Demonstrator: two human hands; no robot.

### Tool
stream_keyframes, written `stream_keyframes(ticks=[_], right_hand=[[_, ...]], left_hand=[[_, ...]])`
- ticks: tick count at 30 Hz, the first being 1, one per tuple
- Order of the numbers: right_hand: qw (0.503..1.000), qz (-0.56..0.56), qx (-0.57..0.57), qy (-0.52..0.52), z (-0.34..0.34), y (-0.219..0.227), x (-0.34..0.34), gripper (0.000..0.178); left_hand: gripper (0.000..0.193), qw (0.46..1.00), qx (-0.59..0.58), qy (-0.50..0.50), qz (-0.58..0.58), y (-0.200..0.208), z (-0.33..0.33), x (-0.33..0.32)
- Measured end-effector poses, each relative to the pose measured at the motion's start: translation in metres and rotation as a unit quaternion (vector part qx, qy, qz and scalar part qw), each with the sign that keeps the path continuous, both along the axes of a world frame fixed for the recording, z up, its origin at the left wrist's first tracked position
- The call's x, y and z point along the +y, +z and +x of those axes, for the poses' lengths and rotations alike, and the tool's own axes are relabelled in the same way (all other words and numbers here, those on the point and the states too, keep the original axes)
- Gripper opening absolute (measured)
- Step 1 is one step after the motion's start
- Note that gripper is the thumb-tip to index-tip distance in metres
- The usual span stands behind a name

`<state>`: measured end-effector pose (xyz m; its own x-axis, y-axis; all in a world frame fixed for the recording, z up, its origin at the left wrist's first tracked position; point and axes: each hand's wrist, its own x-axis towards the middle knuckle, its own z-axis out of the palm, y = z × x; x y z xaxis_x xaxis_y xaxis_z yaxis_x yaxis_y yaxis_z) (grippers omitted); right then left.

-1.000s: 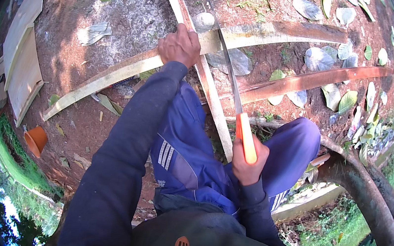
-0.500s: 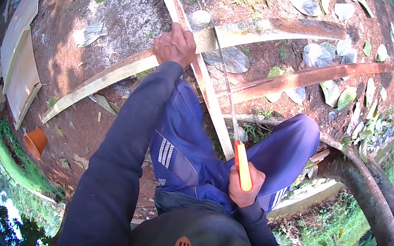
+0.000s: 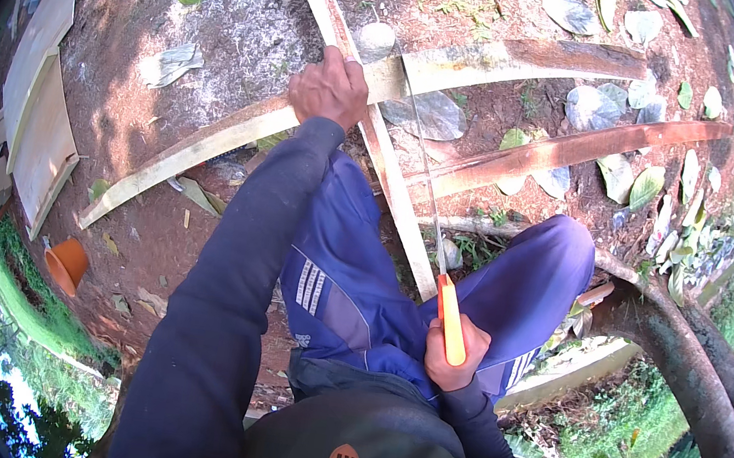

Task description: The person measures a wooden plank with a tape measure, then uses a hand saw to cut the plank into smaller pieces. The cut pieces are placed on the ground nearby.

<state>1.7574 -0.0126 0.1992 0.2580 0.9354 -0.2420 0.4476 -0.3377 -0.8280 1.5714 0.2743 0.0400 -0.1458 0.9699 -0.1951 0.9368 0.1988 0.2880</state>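
The right hand point(image 3: 457, 347) has its grip closed around the orange and yellow handle point(image 3: 450, 309) of a saw. Its thin blade point(image 3: 440, 253) reaches across a long pale board point(image 3: 472, 65) above the dirt point(image 3: 135, 263). The left hand point(image 3: 330, 90) curls its grip over that board, beside a crossing wood strip point(image 3: 399, 198).

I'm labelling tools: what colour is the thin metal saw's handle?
Yellow and orange-red handle, best in head view.
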Motion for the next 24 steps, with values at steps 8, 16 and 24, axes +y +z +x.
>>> stream_keyframes(ticks=[8,16,24], right_hand=[[0.987,0.148,0.043,-0.042,-0.034,-0.087,0.192,0.019],[1.0,0.003,-0.01,0.016,0.009,-0.001,-0.016,0.007],[0.983,0.178,0.027,-0.04,-0.035,-0.1,0.184,0.011]], left_hand=[[0.038,0.999,0.023,-0.031,0.027,-0.007,0.006,0.005],[0.04,1.0,0.018,-0.01,-0.006,-0.002,-0.001,0.002],[0.038,1.0,0.008,-0.013,-0.005,0.004,0.011,0.011]])
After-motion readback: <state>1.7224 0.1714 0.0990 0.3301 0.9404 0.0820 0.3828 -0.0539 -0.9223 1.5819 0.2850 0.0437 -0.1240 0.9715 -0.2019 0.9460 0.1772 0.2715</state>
